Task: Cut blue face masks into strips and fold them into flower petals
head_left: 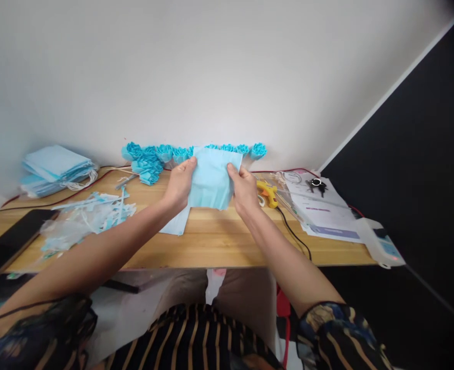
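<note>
A light blue sheet of mask fabric (213,180) is held up above the table, roughly square and slightly creased. My left hand (181,180) pinches its left edge, thumb on the near face. On the opposite edge my right hand (244,186) grips it the same way, fingers behind the sheet. Another pale blue piece (176,223) lies flat on the wood below, partly covered by my left hand and the sheet. Behind them, a row of blue fabric flowers (148,163) stands along the wall, some hidden by the sheet.
On the left are a stack of face masks (55,167), a heap of scraps (92,218) and a black phone (13,239). To the right lie a yellow glue gun (267,192) with its cord, papers (323,213), keys (316,185) and a white power strip (379,241).
</note>
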The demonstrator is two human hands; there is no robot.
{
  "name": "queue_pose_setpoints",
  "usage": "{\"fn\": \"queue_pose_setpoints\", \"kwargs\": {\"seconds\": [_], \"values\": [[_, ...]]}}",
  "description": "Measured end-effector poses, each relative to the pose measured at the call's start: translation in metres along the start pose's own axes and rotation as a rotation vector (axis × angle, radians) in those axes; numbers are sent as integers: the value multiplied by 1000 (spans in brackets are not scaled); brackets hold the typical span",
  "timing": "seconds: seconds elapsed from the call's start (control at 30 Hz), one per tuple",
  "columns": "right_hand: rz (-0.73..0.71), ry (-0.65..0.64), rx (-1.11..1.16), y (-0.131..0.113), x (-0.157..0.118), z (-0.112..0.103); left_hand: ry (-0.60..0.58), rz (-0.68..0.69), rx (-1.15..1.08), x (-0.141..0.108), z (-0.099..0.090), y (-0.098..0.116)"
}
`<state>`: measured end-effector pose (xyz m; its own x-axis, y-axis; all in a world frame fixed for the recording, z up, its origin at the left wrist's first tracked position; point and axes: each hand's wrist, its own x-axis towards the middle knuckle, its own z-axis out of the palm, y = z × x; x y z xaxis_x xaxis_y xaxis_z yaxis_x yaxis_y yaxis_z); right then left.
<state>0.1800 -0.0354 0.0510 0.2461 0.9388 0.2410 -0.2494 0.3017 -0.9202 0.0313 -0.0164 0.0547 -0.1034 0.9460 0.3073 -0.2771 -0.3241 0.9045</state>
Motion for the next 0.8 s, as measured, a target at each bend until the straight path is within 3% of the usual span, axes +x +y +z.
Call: {"fn": "queue_pose_setpoints", "kwargs": {"seconds": [0.13,0.33,0.43,0.63,0.8], "values": [[-120,86,-207,12,19,-9,-26,-78,-64,-4,-3,-14],[-114,14,-207,31,25,-9,-185,-231,-134,0,-15,-21],[-67,-16,-169,38,26,-4,-145,-261,-64,7,-19,-26],[-105,-72,-210,45,36,-2,-40,-168,29,22,-21,-36],[-227,64,-396,54,41,-10,-68,-179,-8,25,-24,-41]]}}
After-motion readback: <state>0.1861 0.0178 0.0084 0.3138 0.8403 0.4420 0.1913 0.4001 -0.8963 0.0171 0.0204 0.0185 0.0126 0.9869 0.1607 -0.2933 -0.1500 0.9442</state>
